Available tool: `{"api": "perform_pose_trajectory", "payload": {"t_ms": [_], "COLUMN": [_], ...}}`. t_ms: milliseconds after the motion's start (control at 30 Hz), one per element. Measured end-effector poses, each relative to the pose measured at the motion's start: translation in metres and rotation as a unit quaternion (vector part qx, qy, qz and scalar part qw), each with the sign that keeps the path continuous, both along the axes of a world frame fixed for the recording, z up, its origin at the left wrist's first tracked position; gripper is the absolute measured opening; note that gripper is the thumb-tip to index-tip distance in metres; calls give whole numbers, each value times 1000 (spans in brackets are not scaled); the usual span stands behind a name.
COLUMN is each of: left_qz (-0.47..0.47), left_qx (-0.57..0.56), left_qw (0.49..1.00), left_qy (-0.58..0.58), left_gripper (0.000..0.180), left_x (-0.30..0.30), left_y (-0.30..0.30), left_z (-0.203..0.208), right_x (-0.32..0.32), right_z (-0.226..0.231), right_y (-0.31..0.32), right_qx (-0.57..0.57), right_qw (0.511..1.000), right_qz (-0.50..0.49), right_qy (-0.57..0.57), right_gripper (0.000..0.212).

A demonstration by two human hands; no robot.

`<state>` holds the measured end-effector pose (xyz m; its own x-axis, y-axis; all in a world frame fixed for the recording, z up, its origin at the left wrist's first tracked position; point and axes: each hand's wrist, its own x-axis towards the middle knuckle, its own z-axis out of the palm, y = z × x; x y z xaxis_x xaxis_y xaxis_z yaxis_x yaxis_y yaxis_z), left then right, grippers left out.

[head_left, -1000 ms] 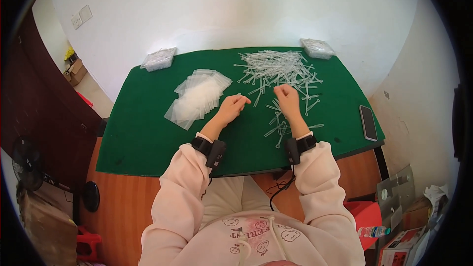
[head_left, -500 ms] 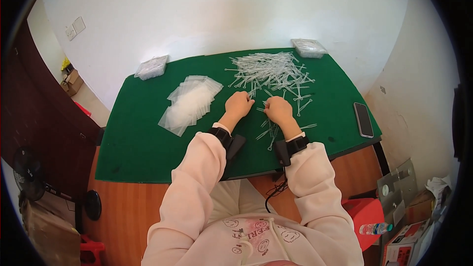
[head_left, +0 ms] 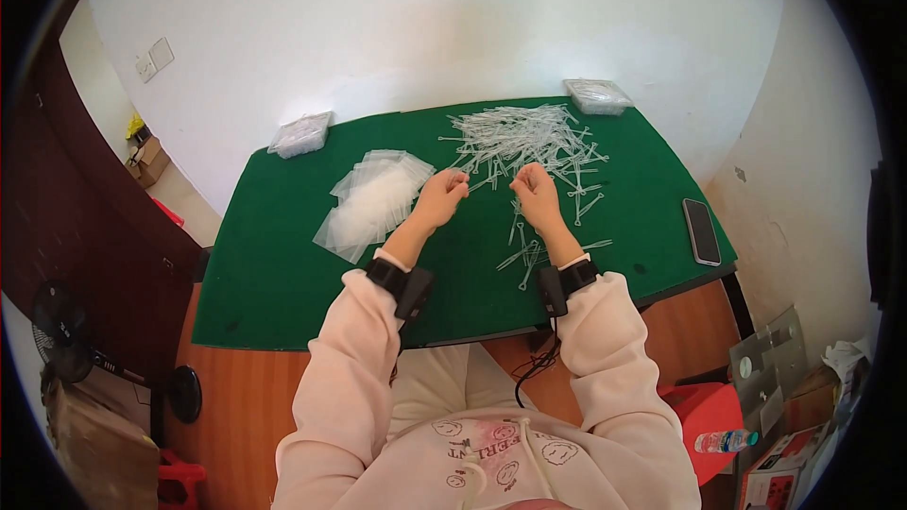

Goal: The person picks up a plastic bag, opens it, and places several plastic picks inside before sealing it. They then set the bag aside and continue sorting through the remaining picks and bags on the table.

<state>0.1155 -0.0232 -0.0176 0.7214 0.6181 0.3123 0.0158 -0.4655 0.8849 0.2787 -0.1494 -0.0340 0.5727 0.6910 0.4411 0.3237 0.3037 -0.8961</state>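
Observation:
Over the green table, my left hand [head_left: 443,198] is closed with its fingertips pinched, just right of a fanned stack of clear plastic bags [head_left: 368,203]. A thin clear stick lies close to its fingertips; whether it is held cannot be made out. My right hand [head_left: 537,196] is closed in a pinch too, and what it holds, if anything, is too small to see. Beyond both hands spreads a heap of clear plastic sticks with looped ends [head_left: 524,137]. Several loose clear sticks [head_left: 525,260] lie beside my right wrist, nearer to me.
Clear boxes stand at the far left [head_left: 300,133] and far right [head_left: 598,96] of the green table [head_left: 283,293], by the white wall. A dark phone [head_left: 701,231] lies at the right edge. A red stool [head_left: 704,416] with a bottle [head_left: 726,440] stands lower right.
My left hand has moved left toward the bags, away from my right hand, widening the gap between them. The right hand has shifted slightly away from me. The view has tilted a little.

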Motion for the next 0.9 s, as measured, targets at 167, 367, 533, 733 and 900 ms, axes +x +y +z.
{"api": "perform_pose_trajectory", "payload": {"t_ms": [167,367,533,733,900], "left_qz": [-4,0,-17,-60,-47], "left_qx": [-132,-232,-234,-217,-247], "left_qw": [991,970,968,969,964], "left_qy": [-6,-75,-93,-102,-90], "left_gripper": [11,14,19,20,18], "left_x": [-49,-75,-78,-75,-72], "left_y": [-24,-19,-10,-22,-14], "left_z": [7,-4,-8,-6,-12], "right_x": [17,1,-27,-88,-109], "right_z": [-10,5,19,28,26], "right_y": [-5,-7,-8,15,29], "right_qx": [13,36,-17,-125,-100], "right_qw": [997,992,999,934,893], "right_qz": [-39,-95,-18,252,323], "right_qy": [-58,-79,-20,220,298], "right_gripper": [15,15,9,15,11]}}
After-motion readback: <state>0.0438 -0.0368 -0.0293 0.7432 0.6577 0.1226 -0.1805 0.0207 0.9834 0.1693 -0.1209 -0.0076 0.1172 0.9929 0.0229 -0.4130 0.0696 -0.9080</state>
